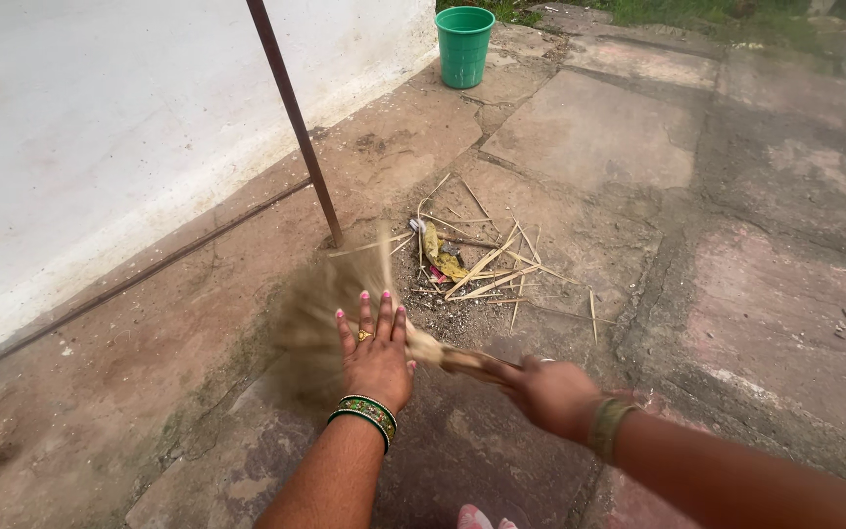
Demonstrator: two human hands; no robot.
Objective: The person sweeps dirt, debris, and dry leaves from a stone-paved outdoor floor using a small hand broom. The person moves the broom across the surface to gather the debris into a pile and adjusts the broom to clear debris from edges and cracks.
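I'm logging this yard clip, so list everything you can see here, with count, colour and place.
Soft straw hand broom: one, tan, blurred, low on the paving at centre left.
Pile of dry sticks, grit and yellowish scraps: one, tan and yellow, centre, just beyond the broom.
Round plastic bucket: one, green, top centre by the wall.
Slanted metal rod: one, rusty brown, standing left of the pile.
Plastered wall: one, white, left.
Stone paving slabs: many, brown-grey, underfoot.
Left hand: pink nails, ring, green bangles, spread flat on the broom's bristles.
Right hand: bangle, gripping the broom's handle.
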